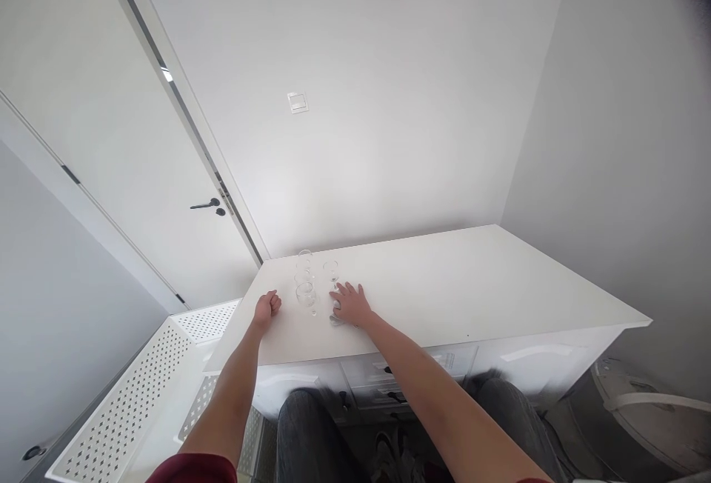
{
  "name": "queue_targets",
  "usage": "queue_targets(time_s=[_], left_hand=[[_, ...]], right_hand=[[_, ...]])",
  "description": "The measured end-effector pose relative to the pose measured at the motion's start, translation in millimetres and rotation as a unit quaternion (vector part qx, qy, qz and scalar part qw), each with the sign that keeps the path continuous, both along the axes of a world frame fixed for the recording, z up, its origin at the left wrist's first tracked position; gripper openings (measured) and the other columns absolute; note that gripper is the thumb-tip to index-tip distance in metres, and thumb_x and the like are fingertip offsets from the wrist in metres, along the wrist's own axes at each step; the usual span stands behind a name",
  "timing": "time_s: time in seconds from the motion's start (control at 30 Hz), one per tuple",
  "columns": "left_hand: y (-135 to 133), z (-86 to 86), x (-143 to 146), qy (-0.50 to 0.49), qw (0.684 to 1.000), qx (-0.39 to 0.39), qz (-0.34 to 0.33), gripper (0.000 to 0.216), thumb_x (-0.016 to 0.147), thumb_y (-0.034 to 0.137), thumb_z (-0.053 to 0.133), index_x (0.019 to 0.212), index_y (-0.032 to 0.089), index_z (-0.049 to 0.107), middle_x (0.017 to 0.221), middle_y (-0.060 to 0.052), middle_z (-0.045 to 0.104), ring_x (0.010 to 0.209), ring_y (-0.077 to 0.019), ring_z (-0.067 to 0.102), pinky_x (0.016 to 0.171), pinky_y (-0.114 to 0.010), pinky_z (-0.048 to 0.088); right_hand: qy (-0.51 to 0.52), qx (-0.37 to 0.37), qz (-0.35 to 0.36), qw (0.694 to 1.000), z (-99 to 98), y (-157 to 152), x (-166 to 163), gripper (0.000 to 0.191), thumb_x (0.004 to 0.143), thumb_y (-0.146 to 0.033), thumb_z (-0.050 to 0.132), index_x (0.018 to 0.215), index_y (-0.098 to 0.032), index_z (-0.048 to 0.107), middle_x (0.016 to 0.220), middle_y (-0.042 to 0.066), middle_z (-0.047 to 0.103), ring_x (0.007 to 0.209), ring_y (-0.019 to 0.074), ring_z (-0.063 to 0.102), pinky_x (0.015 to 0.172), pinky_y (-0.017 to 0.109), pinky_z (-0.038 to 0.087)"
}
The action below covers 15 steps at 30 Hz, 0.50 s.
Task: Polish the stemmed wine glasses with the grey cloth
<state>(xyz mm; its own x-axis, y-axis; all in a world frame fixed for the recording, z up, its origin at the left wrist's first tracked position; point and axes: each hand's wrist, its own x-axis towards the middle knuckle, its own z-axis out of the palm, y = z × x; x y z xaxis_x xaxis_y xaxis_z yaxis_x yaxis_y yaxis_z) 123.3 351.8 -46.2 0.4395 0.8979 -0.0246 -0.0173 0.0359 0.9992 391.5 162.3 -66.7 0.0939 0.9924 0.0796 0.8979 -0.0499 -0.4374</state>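
Observation:
Several clear stemmed glasses stand on the left part of a white cabinet top [438,287]. One glass [305,294] is at the front of the left row, with others close behind it. Another stemmed glass [331,270] stands to the right, farther back. My right hand [354,305] is curved around a front glass [335,319], its fingers partly spread and covering much of it. To the left of the glasses, my left hand [268,308] rests near the cabinet top's left edge. Its fingers are curled in, and nothing shows in them.
White perforated baskets [130,401] stand low at the left of the cabinet. A door with a dark handle [205,204] is behind on the left, and a light switch [298,102] is on the wall. A rounded, pale-rimmed object [655,401] is at the lower right. My knees touch or nearly touch the cabinet front.

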Motion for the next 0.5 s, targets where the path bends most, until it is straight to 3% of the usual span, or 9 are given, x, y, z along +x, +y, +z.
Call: queue_targets(time_s=[0.2, 0.37, 0.5], left_hand=[[2.1, -0.8, -3.4, 0.005, 1.000, 0.001, -0.016, 0.055, 0.090, 0.038, 0.059, 0.058, 0.024, 0.017, 0.058, 0.006, 0.012, 0.050, -0.0112, 0.016, 0.049, -0.031, 0.014], [4.5, -0.5, -6.1, -0.009, 0.999, -0.018, -0.030, 0.054, 0.089, 0.038, 0.060, 0.059, 0.024, 0.017, 0.060, 0.006, 0.010, 0.050, -0.0110, 0.016, 0.048, -0.031, 0.014], [1.0, 0.7, -9.3, -0.029, 0.998, -0.037, -0.033, 0.055, 0.090, 0.037, 0.060, 0.060, 0.023, 0.016, 0.061, 0.006, 0.009, 0.050, -0.0110, 0.017, 0.047, -0.030, 0.017]], right_hand=[[0.011, 0.010, 0.034, 0.999, 2.5, 11.8, -14.6, 0.059, 0.096, -0.043, 0.050, 0.155, -0.035, 0.047, 0.172, 0.007, 0.028, 0.158, 0.0346, 0.019, 0.124, 0.059, 0.003], [0.041, 0.030, 0.038, 0.998, 2.1, 6.5, -9.0, 0.056, 0.095, -0.038, 0.053, 0.151, -0.038, 0.053, 0.172, 0.006, 0.025, 0.158, 0.0301, 0.021, 0.125, 0.051, 0.011], [0.139, 0.082, 0.034, 0.986, 3.6, -2.4, 0.2, 0.051, 0.082, -0.031, 0.066, 0.134, -0.031, 0.066, 0.159, 0.008, 0.044, 0.147, 0.0295, 0.035, 0.121, 0.044, 0.024]])
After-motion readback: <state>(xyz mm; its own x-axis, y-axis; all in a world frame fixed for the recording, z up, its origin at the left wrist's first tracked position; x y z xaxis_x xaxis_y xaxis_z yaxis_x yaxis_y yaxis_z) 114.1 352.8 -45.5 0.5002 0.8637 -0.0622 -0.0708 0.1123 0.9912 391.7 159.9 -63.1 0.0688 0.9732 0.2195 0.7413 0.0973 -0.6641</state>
